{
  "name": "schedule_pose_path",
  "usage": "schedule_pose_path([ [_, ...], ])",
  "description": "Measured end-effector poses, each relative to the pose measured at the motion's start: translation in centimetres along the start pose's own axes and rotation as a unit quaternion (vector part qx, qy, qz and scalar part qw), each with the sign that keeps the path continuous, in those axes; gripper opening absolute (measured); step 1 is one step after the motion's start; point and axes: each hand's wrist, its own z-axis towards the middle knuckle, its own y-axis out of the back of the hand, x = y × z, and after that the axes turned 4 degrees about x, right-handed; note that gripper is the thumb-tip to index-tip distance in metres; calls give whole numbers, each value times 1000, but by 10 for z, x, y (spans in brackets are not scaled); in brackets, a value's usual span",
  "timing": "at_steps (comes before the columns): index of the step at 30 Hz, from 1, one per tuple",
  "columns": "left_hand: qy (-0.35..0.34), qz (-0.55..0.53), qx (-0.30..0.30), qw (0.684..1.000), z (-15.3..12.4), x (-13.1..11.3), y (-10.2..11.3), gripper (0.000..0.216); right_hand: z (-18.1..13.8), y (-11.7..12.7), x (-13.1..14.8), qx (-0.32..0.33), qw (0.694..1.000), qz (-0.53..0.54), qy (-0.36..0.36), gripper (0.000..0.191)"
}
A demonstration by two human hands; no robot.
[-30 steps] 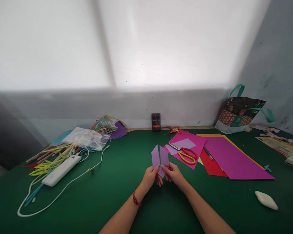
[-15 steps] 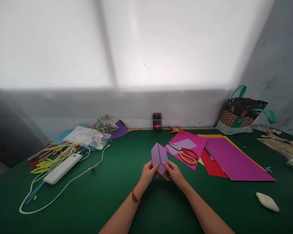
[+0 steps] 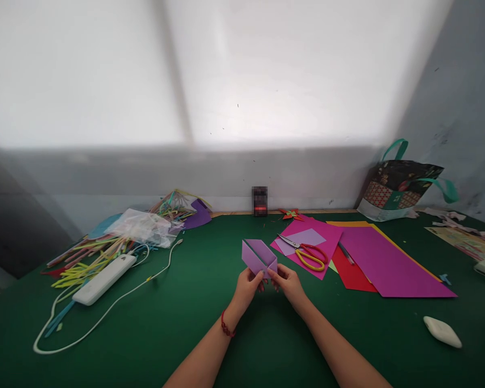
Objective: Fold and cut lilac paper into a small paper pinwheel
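Folded paper [image 3: 251, 257], now tilted leftward

A pale wall [image 3: 226, 170] stands behind a broad green tabletop [image 3: 165, 312], large patches of bright light [image 3: 307, 70] filling its upper part — divided by a slanting shadow [image 3: 172, 64]. To the right, a greyer side wall [image 3: 469, 102] shows dark scuffs; the far left is dim.
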Motion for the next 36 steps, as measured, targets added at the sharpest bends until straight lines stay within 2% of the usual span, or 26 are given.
schedule_pose_path([
  [5,2,37,-17,999,-2,2,2,41,-4,-4,-3,81,997,-8,-19,47],
  [8,8,45,-14,999,-2,8,3,43,-6,-4,-3,101,995,-12,-6,46],
  [11,5,56,7,998,-1,11,4,46,-6,-3,-2,90,996,-18,0,45],
  [16,-4,76,71,995,-2,10,5,52,-3,4,-2,35,999,-23,-12,45],
  [26,12,93,110,990,-9,6,4,48,-11,7,10,40,999,9,-35,42],
  [32,-52,157,68,984,-6,12,4,41,-10,12,11,37,998,-11,-51,42],
  [36,-143,257,33,955,-7,12,8,31,-11,12,13,38,997,37,-54,44],
])
